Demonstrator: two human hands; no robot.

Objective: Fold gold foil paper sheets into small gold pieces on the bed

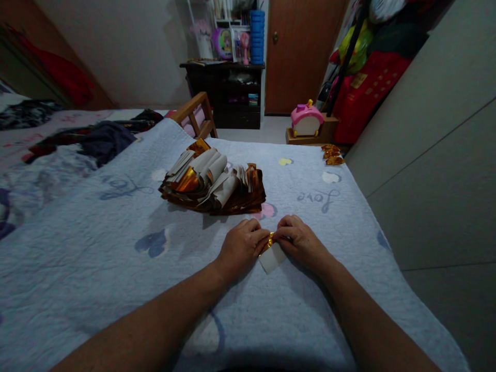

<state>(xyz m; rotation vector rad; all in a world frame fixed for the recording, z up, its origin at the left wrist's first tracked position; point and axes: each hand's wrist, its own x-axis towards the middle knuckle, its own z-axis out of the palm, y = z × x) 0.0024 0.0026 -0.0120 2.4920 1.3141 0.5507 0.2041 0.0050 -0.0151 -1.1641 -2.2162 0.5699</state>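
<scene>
Between my hands, low over the bed cover, is a piece of foil paper [273, 259], gold on one side and whitish on the other. Its upper part is rolled or folded into a shiny gold strip, while the pale lower part lies flat. My left hand [244, 245] pinches the left end of the folded strip. With closed fingers, my right hand [300, 238] grips the right end. The fingertips partly hide the fold. Just beyond my left hand sits a loose pile of gold-and-white foil papers [217, 181], many curled over.
Several folded gold foil pieces [332, 154] lie at the bed's far right corner. The pale blue quilt [163, 289] covers the bed. A wooden chair [197, 116] stands past the far edge, near a dark cabinet [236, 111]. A wardrobe [437, 181] borders the right side.
</scene>
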